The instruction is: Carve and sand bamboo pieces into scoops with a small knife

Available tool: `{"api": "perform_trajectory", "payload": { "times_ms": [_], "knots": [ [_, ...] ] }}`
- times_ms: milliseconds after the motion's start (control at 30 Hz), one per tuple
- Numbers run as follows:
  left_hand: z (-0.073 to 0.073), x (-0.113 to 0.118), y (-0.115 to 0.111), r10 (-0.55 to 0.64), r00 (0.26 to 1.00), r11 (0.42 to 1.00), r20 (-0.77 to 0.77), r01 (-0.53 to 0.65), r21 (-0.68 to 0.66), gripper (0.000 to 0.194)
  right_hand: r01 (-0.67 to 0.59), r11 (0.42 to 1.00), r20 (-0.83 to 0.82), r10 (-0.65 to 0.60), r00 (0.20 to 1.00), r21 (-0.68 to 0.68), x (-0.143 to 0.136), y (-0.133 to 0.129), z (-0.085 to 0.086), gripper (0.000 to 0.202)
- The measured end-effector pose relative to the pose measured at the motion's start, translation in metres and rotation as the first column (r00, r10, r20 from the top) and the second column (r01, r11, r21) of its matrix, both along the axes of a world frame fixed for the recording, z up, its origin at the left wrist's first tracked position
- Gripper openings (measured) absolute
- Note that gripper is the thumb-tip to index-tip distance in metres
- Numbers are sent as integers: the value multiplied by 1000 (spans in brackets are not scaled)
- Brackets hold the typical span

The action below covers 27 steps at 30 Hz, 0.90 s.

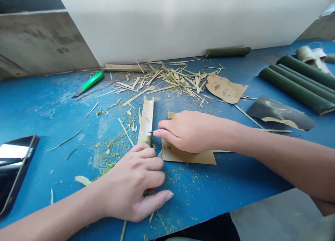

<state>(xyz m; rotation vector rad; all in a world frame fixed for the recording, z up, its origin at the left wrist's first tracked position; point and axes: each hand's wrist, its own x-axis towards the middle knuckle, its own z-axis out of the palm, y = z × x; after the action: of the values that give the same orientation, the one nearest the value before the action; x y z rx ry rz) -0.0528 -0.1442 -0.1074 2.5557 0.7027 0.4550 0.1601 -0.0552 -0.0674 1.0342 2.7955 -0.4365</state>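
A pale split piece of bamboo (148,116) lies lengthwise in front of me, its hollow side facing up. My left hand (140,180) is closed over its near end and holds it on the blue table. My right hand (183,131) pinches a thin dark pointed tool (151,132), whose tip meets the bamboo's right edge around mid-length. Most of this tool is hidden in my fingers, so its kind is unclear. Beneath my right hand lies a brown-backed sheet of sandpaper (193,158).
Bamboo slivers (172,77) are heaped at the back. A green utility knife (90,82) lies back left, a phone (15,167) at the left edge. Sandpaper scraps (226,87), dark green bamboo pieces (295,82) and a bamboo tube (228,52) lie right and behind. Green dust litters the table (68,119).
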Motion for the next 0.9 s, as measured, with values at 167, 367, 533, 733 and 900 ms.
{"api": "perform_trajectory", "payload": {
  "times_ms": [167, 367, 533, 733, 900],
  "knots": [
    [-1, 1, 0, -6, 1000, 1000, 10, 6, 23, 38, -75, 996, 60, 72, 996, 44, -6, -5, -8, 52],
    [-4, 3, -1, 19, 999, 999, 46, -20, 30, 40, -55, 980, 83, 40, 996, 192, -8, -12, -9, 52],
    [-5, 3, -2, 48, 997, 998, 56, -50, 35, 37, -38, 989, 65, 28, 997, 146, -9, -8, -14, 55],
    [-5, 0, -3, 42, 998, 998, 56, -45, 50, 37, -39, 983, 11, 38, 999, 179, -9, -8, -20, 54],
    [-3, -2, -5, 44, 998, 997, 43, -46, 55, 38, -50, 993, -2, 51, 999, 107, -12, -6, -16, 53]
  ]
}}
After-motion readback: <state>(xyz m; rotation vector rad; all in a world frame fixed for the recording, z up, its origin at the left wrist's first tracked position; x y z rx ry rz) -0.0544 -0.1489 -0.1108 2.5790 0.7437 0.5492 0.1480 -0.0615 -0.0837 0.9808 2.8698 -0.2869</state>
